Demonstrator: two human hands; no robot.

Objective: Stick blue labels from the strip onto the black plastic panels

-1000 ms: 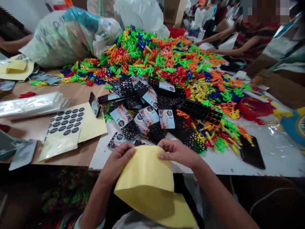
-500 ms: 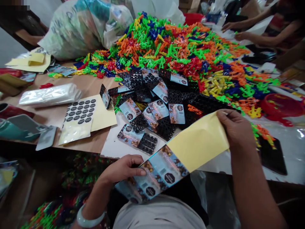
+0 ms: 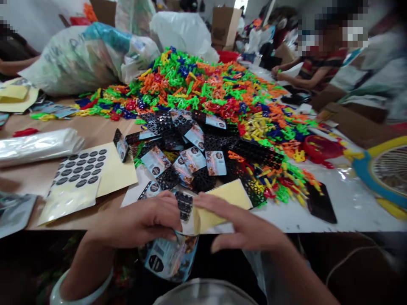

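Observation:
My left hand (image 3: 149, 218) has its fingers curled on a strip of printed labels (image 3: 171, 258), whose blue printed end hangs over the table edge toward my lap. The strip's yellow backing (image 3: 232, 197) lies on the white tabletop, bent near my fingers. Across that backing my right hand (image 3: 241, 222) lies with fingers stretched out and thumb apart. Just beyond my hands is a pile of black perforated plastic pieces (image 3: 203, 180), several with printed labels (image 3: 216, 163) stuck on. A black piece (image 3: 184, 206) shows partly between my hands.
A heap of coloured plastic toy pieces (image 3: 190, 84) covers the table's back. A sheet of round black stickers (image 3: 79, 169) and a clear plastic roll (image 3: 41, 146) lie left. Rightward are a phone (image 3: 321, 203), a red basket (image 3: 324, 150) and a fan (image 3: 388, 169). Another person (image 3: 321, 67) sits far right.
The label strip, held stretched between both hands, has come down onto the table edge. My right hand has let go of its far end and moved left. The view has tilted up.

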